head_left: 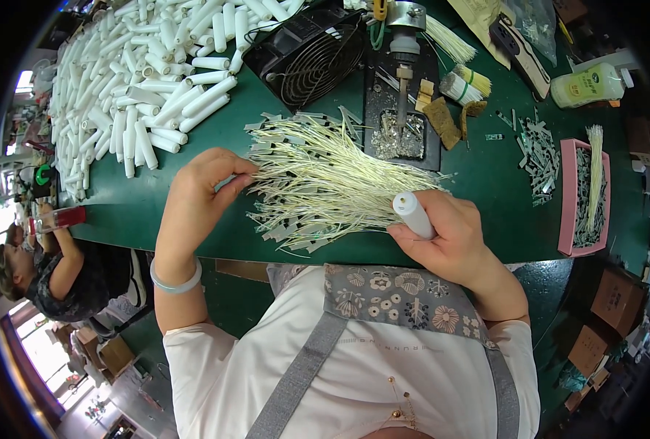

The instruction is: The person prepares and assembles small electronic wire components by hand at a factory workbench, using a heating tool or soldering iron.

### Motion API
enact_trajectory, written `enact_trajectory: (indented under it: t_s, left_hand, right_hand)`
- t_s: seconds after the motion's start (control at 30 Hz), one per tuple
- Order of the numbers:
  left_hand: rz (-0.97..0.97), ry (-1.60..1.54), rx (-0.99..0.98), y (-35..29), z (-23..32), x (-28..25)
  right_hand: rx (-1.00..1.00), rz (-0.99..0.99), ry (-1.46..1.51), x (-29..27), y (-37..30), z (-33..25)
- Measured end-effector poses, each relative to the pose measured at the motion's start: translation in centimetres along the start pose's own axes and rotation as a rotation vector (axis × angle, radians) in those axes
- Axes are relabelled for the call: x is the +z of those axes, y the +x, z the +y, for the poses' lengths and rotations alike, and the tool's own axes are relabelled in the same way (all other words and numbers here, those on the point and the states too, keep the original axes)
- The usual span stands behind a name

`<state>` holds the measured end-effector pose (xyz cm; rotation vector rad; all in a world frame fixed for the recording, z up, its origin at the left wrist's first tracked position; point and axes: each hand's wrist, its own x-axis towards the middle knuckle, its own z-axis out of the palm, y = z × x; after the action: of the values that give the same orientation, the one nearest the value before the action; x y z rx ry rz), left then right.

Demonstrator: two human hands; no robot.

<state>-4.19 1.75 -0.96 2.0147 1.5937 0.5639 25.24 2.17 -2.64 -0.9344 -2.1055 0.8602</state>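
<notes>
My right hand (449, 230) is wrapped round a white plastic tube (415, 216), its end with a small hole tilted up toward the left. Beneath and beside it spreads a big pile of thin pale-yellow wires (332, 172). Many of these wires end in small grey strips, mostly along the pile's left side. At that left edge my left hand (212, 179) is closed, thumb and fingertips pinched together by the wire ends. What sits in the pinch is too small to make out.
A heap of white tubes (149, 88) covers the far left. Behind the wires stand a black fan (307, 62) and a soldering stand (405, 95). Loose strips (541, 157), a pink tray (568, 197) and a bottle (588, 84) lie right. Another person (47, 271) sits left.
</notes>
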Motion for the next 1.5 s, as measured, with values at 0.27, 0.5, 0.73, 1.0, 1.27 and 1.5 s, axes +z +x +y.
enact_trajectory:
  t_s: [0.27, 0.5, 0.73, 1.0, 1.27, 1.5]
  left_hand:
    - [0.098, -0.054, -0.037, -0.5, 1.0, -0.2]
    - [-0.083, 0.004, -0.056, -0.3, 2.3, -1.2]
    - [-0.065, -0.228, -0.117, -1.0, 0.1, -0.8]
    - [-0.073, -0.148, -0.069, -1.5, 0.3, -0.9]
    - [0.143, -0.589, -0.016, -2.1, 0.8, -1.9]
    - [0.303, -0.878, 0.303, -2.3, 1.8, -3.5]
  right_hand:
    - [0.032, -0.011, 0.002, 0.1, -0.2, 0.0]
    - [0.01, 0.017, -0.025, 0.2, -0.4, 0.2]
    - [0.029, 0.025, -0.016, 0.3, -0.6, 0.3]
    - [0.022, 0.017, -0.018, 0.5, -0.5, 0.3]
    - [0.019, 0.021, -0.021, 0.6, -0.5, 0.3]
    - [0.209, 0.237, 0.025, -0.9, -1.6, 0.1]
